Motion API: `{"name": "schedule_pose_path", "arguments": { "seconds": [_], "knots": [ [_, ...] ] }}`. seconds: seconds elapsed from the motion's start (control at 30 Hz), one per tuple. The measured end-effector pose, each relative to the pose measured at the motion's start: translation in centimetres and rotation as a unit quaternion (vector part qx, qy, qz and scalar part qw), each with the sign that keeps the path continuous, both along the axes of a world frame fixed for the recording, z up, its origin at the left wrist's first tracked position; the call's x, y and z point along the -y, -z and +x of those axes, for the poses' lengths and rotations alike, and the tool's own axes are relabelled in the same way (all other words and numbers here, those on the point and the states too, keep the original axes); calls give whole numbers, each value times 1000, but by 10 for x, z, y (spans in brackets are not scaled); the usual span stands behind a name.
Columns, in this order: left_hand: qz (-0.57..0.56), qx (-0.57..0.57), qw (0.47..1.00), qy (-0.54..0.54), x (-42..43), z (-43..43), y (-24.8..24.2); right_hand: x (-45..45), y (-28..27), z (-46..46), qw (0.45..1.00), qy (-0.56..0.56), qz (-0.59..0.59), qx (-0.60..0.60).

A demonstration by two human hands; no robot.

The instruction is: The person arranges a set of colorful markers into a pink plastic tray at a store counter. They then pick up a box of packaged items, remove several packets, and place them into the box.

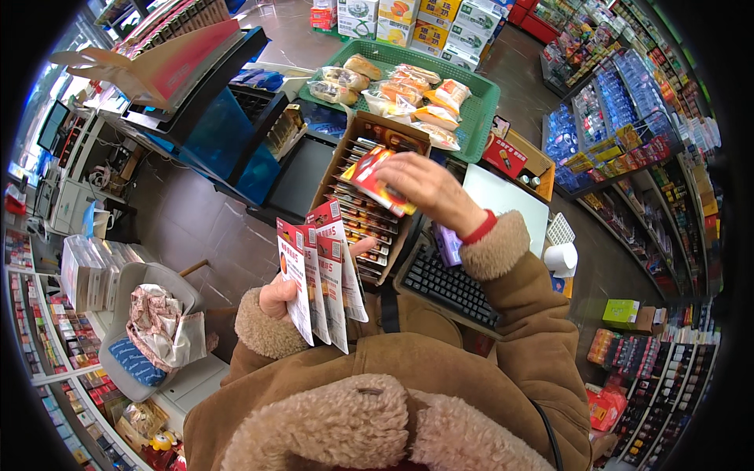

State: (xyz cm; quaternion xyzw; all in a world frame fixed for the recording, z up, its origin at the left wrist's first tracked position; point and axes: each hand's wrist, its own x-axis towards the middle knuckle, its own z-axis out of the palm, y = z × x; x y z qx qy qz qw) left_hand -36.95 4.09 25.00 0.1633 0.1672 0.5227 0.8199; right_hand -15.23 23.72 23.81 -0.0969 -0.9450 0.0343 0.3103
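Note:
My left hand holds several fanned battery blister cards, their printed backs turned up, left of an open cardboard box. Rows of carded batteries stand upright inside the box. Over the box, my right hand grips a red and yellow blister card, tilted; the fingers cover part of it, so whether there is more than one card I cannot tell. A black keyboard lies under my right forearm, with a purple packet at its upper edge.
Beyond the box is a green plastic tray of wrapped bread. A red battery box stands to the right, near a white paper roll. A black-framed monitor rises at the left. A grey chair holds a cloth bag; stocked shelves line the right.

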Motion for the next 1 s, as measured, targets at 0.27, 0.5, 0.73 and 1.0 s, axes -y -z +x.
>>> {"name": "schedule_pose_path", "arguments": {
  "seconds": [0.27, 0.5, 0.73, 1.0],
  "knots": [
    [16, -2, 999, -34, 6, -1, 2, -42, 13, 1, 999, 40, 13, -4],
    [-4, -9, 999, -43, 11, -1, 2, -47, 17, -2, 999, 30, -17, 21],
    [-6, -15, 999, -30, 11, 0, 2, -55, 7, 6, 980, -29, -165, 108],
    [1, -7, 999, -42, 13, 1, 3, -32, 8, -11, 961, 139, -203, 128]
  ]
}}
